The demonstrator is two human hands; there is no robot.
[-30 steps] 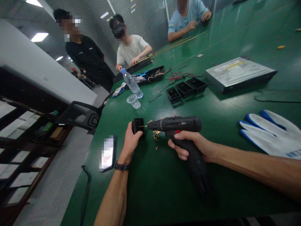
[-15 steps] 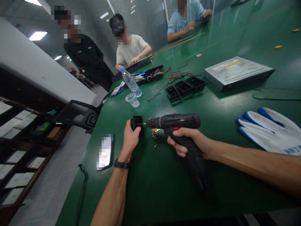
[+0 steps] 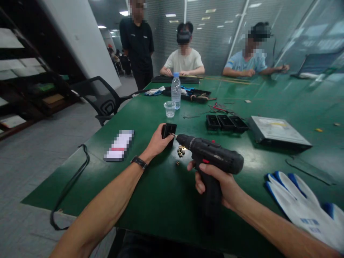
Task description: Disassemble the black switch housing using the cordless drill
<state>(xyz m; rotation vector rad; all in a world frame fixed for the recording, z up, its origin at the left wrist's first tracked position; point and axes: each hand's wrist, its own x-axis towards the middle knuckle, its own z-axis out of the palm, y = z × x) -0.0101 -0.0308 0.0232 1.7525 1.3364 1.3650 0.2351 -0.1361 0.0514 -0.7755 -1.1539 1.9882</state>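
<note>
My left hand [image 3: 158, 142] is closed round a small black plastic box [image 3: 169, 130], held up on the green table [image 3: 158, 200]. In my right hand [image 3: 215, 179] is a black power drill [image 3: 215, 154], gripped by its handle, with its chuck pointing left. The drill's bit reaches the open face of the box by my left thumb; whether it touches the inside is too small to tell. Just below the chuck lies a small pile of brass-coloured screws [image 3: 181, 152], with one loose screw [image 3: 177, 163] nearer me.
A phone [image 3: 119, 145] lies left, a plastic cup [image 3: 170, 109] and bottle [image 3: 176, 91] stand ahead. Black boxes [image 3: 226, 123], a metal case [image 3: 279, 132] and white-blue gloves [image 3: 301, 208] are at right. Three people are across the table.
The camera view has levelled and turned. The drill now slants, its rear end lower and to the right, and the box shows tilted. Both hands keep their holds.
</note>
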